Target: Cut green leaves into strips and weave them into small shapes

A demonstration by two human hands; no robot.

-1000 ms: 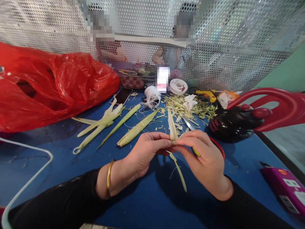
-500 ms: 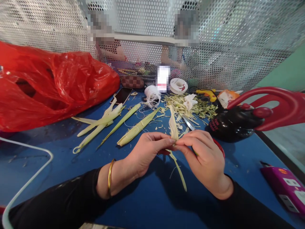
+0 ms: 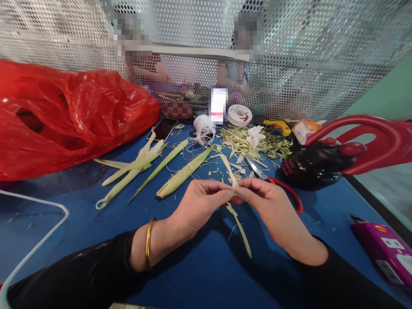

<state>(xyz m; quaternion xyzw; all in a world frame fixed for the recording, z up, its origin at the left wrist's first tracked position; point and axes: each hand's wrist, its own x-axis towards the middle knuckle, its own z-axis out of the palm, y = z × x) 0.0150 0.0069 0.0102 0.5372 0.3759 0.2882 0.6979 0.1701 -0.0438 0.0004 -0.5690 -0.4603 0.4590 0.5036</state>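
Note:
Between my fingertips is a pale corn husk strip (image 3: pixel 234 180), its upper end standing up and its thin tail hanging below over the blue table (image 3: pixel 193 266). My left hand (image 3: pixel 204 201), with a gold bangle at the wrist, pinches it from the left. From the right, my right hand (image 3: pixel 268 206) pinches the same spot, thumb and fingers together. Just beyond my right hand lie scissors with red handles (image 3: pixel 291 195), partly covered by it. Left of my hands rest a folded husk bundle wound with thread (image 3: pixel 185 174), a long single husk (image 3: pixel 164 165) and several crossed husks (image 3: pixel 133 167).
A red plastic bag (image 3: pixel 80 116) fills the back left. Behind are a phone (image 3: pixel 163 128), white thread (image 3: pixel 205 128), a white spool (image 3: pixel 240 115) and husk scraps (image 3: pixel 238 137). A black pot-like container with red handles (image 3: pixel 309 167) and a purple box (image 3: pixel 383 249) stand right.
My fingers have shifted on the husk strip, and its upper part now looks narrower and leans left. My right hand has turned slightly, uncovering more of the scissors' red handles.

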